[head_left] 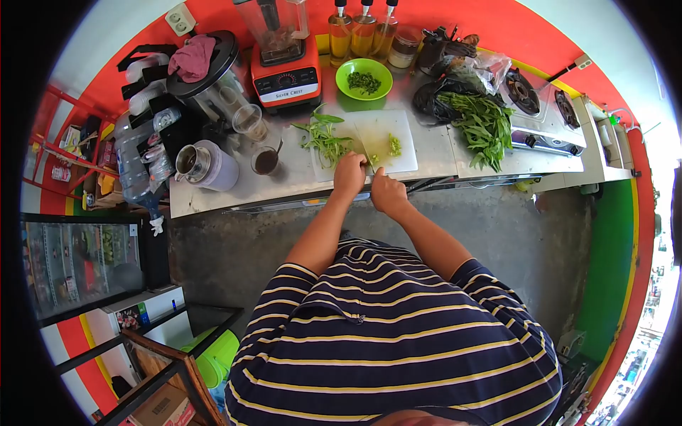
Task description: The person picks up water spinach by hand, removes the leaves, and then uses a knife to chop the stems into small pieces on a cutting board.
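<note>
A white cutting board (405, 153) lies on the steel counter. My right hand (388, 193) is closed at its front edge around the handle of a knife, whose blade (368, 150) points away from me across the board. Just left of the blade, my left hand (349, 174) presses closed fingers on leafy green stalks. More of these stalks (327, 142) spread over the board's left part. Small chopped green pieces (394, 145) lie right of the knife. Behind the board, a bright green bowl (344, 79) holds dark chopped greens (364, 83).
A red blender (286, 74) and oil bottles (363, 34) stand at the back. Left are a glass of dark liquid (266, 162) with a spoon and a metal-topped container (206, 167). A large leafy bunch (483, 124) lies right, beside a gas stove (543, 131).
</note>
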`<state>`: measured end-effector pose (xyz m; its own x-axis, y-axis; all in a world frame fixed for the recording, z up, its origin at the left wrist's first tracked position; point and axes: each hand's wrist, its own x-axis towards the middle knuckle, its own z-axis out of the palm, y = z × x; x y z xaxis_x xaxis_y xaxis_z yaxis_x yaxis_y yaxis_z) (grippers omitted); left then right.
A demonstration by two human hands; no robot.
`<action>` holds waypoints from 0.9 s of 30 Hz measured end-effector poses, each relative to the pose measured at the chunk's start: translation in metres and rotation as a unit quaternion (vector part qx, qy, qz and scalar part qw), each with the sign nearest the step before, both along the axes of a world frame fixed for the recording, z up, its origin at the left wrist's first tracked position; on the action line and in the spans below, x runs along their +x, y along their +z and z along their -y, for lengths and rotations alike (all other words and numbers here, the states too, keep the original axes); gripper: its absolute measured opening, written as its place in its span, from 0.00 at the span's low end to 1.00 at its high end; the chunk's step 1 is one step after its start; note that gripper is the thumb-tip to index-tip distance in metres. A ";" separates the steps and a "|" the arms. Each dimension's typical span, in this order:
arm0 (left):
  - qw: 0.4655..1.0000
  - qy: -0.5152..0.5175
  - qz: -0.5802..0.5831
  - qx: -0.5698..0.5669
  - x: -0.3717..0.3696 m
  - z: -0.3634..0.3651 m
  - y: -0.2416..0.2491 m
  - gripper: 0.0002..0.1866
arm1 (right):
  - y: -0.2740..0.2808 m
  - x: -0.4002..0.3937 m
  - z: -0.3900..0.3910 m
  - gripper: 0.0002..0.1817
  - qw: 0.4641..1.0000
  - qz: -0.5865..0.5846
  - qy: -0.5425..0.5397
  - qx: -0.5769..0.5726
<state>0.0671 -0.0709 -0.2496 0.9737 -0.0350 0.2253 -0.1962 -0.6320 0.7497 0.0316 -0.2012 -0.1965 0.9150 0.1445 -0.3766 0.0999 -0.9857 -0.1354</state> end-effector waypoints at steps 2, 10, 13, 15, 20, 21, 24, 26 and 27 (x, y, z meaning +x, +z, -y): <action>1.000 -0.001 0.017 -0.012 0.000 0.000 -0.002 0.04 | -0.002 0.005 0.000 0.15 1.000 0.001 0.006 0.005; 0.999 -0.008 0.030 -0.022 0.001 0.000 -0.003 0.04 | -0.003 0.007 -0.001 0.16 1.000 0.002 0.017 0.011; 0.999 0.012 0.042 -0.024 0.001 0.002 -0.003 0.03 | -0.007 0.005 -0.001 0.17 1.000 0.002 0.022 -0.003; 1.000 -0.003 0.023 -0.020 0.003 -0.001 -0.004 0.03 | -0.006 0.017 -0.001 0.18 1.000 0.004 0.022 0.016; 1.000 -0.007 0.020 -0.013 0.002 -0.001 -0.004 0.04 | -0.001 0.009 -0.002 0.18 1.000 0.012 0.025 0.007; 0.999 0.013 0.032 -0.001 -0.001 -0.001 -0.002 0.03 | 0.000 0.002 -0.003 0.18 1.000 0.008 0.013 0.002; 0.999 0.037 0.024 0.015 -0.005 0.001 0.003 0.04 | 0.001 -0.001 -0.003 0.17 1.000 -0.012 0.018 0.009; 0.999 0.030 0.008 0.026 -0.007 -0.001 0.005 0.04 | -0.001 0.008 -0.004 0.17 1.000 0.000 0.024 0.008; 1.000 0.024 -0.002 0.017 -0.007 -0.003 0.006 0.04 | 0.000 0.011 -0.004 0.16 0.999 0.015 0.029 0.008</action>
<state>0.0605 -0.0683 -0.2438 0.9754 0.0047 0.2202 -0.1613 -0.6658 0.7285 0.0431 -0.1968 -0.1966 0.9156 0.2041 -0.3465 0.1618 -0.9758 -0.1474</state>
